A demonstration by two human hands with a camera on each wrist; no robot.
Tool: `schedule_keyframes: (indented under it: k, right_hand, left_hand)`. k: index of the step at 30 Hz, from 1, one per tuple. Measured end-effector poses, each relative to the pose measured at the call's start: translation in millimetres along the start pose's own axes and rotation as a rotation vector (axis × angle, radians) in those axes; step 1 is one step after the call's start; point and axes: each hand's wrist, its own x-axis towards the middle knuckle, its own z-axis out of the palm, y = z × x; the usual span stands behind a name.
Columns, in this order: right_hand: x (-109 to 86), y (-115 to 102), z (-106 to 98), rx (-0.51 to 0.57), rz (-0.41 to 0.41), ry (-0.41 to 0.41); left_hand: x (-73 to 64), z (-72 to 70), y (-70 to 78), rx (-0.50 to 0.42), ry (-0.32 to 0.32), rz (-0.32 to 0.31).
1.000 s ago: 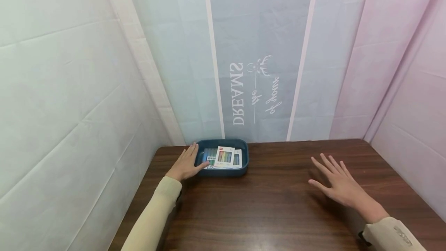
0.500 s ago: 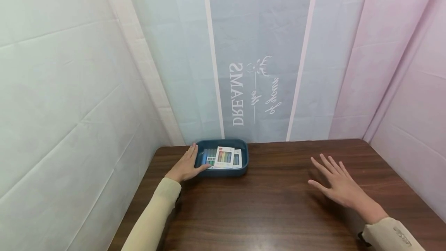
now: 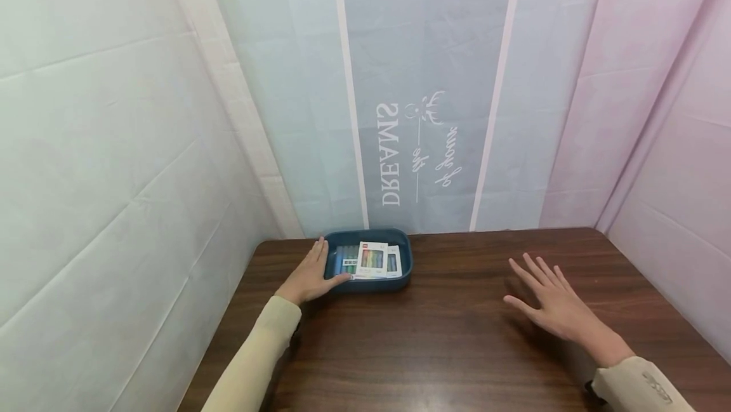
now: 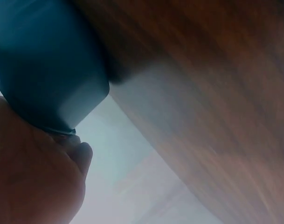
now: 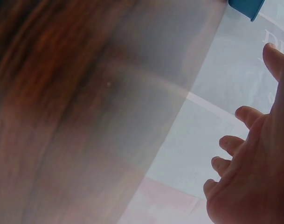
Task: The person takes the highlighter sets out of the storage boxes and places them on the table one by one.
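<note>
A dark blue plastic basket (image 3: 407, 270) stands near the back edge of the table, holding several packs. On top lies a white box with rainbow-coloured sticks (image 3: 372, 259), overlapping a second white box (image 3: 394, 262). A blue-green pack (image 3: 345, 259) lies at the left inside. My left hand (image 3: 311, 275) rests against the basket's left side, fingers extended along it and thumb at the front left corner. In the left wrist view the basket wall (image 4: 48, 70) meets the palm. Far to the right, my right hand (image 3: 556, 304) hovers over the table with fingers spread, touching nothing.
The brown wood-grain table (image 3: 434, 342) has rounded back corners. A pale blue curtain with mirrored lettering (image 3: 390, 155) hangs right behind it. White fabric walls (image 3: 114, 177) close in the left and right sides.
The basket has shifted slightly to the right in the last half second, and my left hand has moved with it. My right hand stays almost in place.
</note>
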Motion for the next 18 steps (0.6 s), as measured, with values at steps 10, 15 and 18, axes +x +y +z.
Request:
schedule_keyframes:
  k: [10, 15, 18]
  right_hand:
    - [-1.2, -1.7, 2.8, 0.008, 0.007, -0.016]
    - [-0.6, -2.1, 4.2, 0.004, 0.002, -0.017]
    - [-0.1, -2.6, 4.6, 0.003, 0.000, -0.020]
  left_hand:
    - [-5.8, 7.8, 22.5, -0.002, 0.023, 0.032]
    - [-6.6, 14.3, 28.1, 0.012, 0.028, 0.030]
    - [-6.6, 17.1, 32.5, 0.019, 0.038, 0.027]
